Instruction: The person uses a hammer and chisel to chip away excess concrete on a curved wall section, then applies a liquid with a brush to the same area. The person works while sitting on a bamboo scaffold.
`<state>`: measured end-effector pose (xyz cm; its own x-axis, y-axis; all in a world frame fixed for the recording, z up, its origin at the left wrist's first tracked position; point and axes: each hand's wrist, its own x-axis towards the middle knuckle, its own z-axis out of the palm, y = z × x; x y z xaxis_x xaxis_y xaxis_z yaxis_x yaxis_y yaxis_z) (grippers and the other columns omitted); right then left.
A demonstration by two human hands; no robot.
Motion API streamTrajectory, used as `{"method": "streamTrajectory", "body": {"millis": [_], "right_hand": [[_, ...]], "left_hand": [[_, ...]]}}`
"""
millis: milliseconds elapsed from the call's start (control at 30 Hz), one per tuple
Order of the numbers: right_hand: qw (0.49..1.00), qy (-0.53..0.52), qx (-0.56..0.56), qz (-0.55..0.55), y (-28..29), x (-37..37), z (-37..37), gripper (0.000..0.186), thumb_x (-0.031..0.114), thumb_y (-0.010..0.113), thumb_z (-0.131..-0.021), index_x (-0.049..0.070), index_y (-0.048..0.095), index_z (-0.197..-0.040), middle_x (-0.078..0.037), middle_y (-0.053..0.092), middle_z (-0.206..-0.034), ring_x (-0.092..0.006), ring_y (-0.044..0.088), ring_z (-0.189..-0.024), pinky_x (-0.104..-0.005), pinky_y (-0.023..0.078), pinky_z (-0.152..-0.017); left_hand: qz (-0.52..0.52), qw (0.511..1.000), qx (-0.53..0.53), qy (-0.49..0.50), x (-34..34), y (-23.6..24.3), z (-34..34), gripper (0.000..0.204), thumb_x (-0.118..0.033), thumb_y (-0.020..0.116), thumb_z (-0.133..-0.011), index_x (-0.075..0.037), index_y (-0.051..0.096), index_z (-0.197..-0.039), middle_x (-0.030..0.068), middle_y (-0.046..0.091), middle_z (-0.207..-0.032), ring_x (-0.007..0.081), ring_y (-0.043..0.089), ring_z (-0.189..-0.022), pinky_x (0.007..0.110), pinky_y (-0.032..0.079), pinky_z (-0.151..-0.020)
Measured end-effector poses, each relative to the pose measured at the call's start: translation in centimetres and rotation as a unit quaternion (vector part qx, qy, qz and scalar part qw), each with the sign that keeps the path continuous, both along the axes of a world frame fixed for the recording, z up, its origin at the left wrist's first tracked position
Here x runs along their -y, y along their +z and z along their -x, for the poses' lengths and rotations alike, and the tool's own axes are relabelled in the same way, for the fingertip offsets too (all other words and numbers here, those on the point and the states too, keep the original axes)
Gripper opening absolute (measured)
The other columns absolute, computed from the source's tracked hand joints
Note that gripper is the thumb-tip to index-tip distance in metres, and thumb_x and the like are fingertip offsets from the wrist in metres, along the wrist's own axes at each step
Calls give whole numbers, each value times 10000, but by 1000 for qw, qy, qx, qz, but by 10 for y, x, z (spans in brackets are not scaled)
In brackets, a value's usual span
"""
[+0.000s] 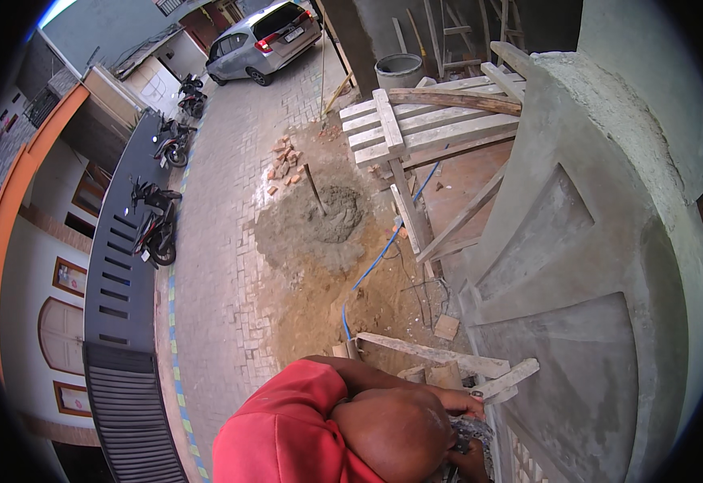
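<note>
Reaching in past a rounded bare limb (392, 435) and red clothing (279, 427), the left hand (458, 402) and the right hand (471, 460) meet at a mottled grey piece (475, 431), low and right of centre in the head view. The piece lies between the two hands, just left of the grey plastered wall (565, 346). The left hand is the upper one, close beside a short pale board (512, 381); the right hand is below. Whether either is clamped on the piece or merely resting there, I cannot tell, since the limb and the fingers cover the contact.

Handling, as judged: the surface looks rough and irregular, so slipping seems a lesser concern than crumbling, although its material and weight cannot be confirmed at this size. A hold from opposite sides, on the thicker middle rather than the ragged rim, would be the sounder one.

Edges: the short board crosses the end of a longer pale board (424, 352) directly above the left hand, leaving little clearance there. The wall restricts movement to the right, and the limb crowds the left. Wider room lies beyond the red clothing, over the paved lane (223, 241). Farther up are sand (307, 322), a blue hose (380, 258) and a mortar mound (343, 213) with a stick (313, 187) standing in it
</note>
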<state>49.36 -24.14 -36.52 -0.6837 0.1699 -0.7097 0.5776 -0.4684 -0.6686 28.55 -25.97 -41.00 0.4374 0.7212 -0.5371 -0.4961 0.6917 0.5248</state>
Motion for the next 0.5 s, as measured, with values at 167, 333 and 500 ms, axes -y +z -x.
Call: {"method": "streamTrajectory", "body": {"millis": [167, 333, 500], "right_hand": [[999, 22, 10, -28, 2, 1, 5, 280, 147, 639, -833, 92, 582, -1102, -31, 568, -941, -162, 539, -871, -306, 450, -742], [994, 55, -92, -29, -30, -3, -14, 343, 194, 637, -867, -7, 608, -1144, -74, 610, -882, -123, 591, -818, -266, 457, -720], [996, 33, -65, -49, -5, -6, 3, 338, 202, 656, -847, 3, 628, -1118, -62, 630, -873, -110, 596, -806, -261, 463, -711]], "left_hand": [[-4, 999, 37, -8, 2, 7, 5, 204, -308, 671, -775, -193, 511, -725, -82, 432, -691, 53, 390, -674, 203, 298, -645], [-6, 999, 38, -20, 0, 11, 9, 202, -284, 672, -782, -176, 508, -733, -68, 441, -691, 67, 414, -683, 215, 326, -650], [46, 997, 55, -36, 4, -1, 7, 204, -297, 659, -827, -124, 552, -847, -45, 500, -754, 71, 498, -786, 230, 410, -753]]}}
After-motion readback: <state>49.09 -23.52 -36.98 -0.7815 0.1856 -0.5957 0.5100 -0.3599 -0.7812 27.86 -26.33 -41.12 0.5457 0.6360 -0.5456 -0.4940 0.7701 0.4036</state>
